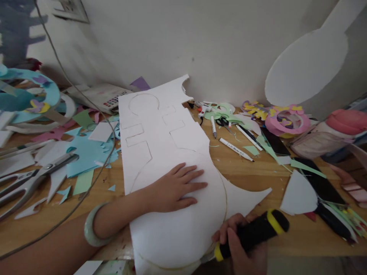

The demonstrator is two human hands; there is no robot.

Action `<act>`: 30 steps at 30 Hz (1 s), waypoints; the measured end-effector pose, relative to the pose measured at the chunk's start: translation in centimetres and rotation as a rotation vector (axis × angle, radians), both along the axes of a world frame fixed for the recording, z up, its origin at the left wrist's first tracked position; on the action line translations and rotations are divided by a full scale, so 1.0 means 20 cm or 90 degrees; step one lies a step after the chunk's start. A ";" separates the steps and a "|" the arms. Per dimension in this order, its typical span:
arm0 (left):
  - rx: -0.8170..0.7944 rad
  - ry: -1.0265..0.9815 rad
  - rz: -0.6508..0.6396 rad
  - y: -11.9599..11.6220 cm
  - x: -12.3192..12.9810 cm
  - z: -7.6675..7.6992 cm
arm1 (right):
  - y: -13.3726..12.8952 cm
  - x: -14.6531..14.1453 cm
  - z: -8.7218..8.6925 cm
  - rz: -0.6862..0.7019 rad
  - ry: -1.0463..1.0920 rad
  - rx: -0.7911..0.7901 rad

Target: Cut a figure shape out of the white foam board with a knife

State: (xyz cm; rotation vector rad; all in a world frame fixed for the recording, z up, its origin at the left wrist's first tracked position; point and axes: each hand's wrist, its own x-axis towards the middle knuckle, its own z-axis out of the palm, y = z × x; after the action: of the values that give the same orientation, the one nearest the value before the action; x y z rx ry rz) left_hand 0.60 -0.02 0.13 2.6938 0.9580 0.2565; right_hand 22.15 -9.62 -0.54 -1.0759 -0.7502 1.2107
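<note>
A large white foam board (pixel 169 233) with pencilled outlines lies on the wooden table, its near end reaching past the table's front edge. My left hand (pixel 180 187) rests flat on the board, fingers spread, with a pale green bangle on the wrist. In my right hand (pixel 242 244) is a black and yellow utility knife (pixel 255 233), gripped around the handle. Its blade end points down-left and meets the curved line near the board's lower right. The very tip is hard to make out. A pointed flap of board sticks out to the right.
Large scissors (pixel 37 175) lie at left among blue paper scraps (pixel 86 152). A grey cable (pixel 94 183) hangs across the left side. Markers (pixel 236 149), a glue gun (pixel 205 110) and a pink paper ring (pixel 286 122) sit at the back right. A white oval panel (pixel 306 68) leans on the wall.
</note>
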 end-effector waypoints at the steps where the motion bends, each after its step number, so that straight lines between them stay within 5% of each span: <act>1: -0.003 0.003 0.001 0.00 0.00 0.00 | 0.01 0.00 0.01 0.007 0.019 -0.026; 9: 0.006 -0.004 -0.003 0.00 0.00 0.00 | 0.06 0.07 -0.02 0.092 0.002 -0.053; 23: -0.009 0.001 0.006 0.00 0.01 0.01 | 0.10 0.01 0.06 -0.056 0.102 -0.223; 30: -0.010 0.003 0.005 0.00 0.00 0.02 | 0.07 0.00 0.00 -0.045 0.066 -0.153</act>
State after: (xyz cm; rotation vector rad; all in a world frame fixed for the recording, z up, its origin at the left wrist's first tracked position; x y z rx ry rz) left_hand 0.67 -0.08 0.46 2.6779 0.9683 0.2441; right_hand 22.19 -8.12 -0.46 -1.2155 -0.4917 1.3071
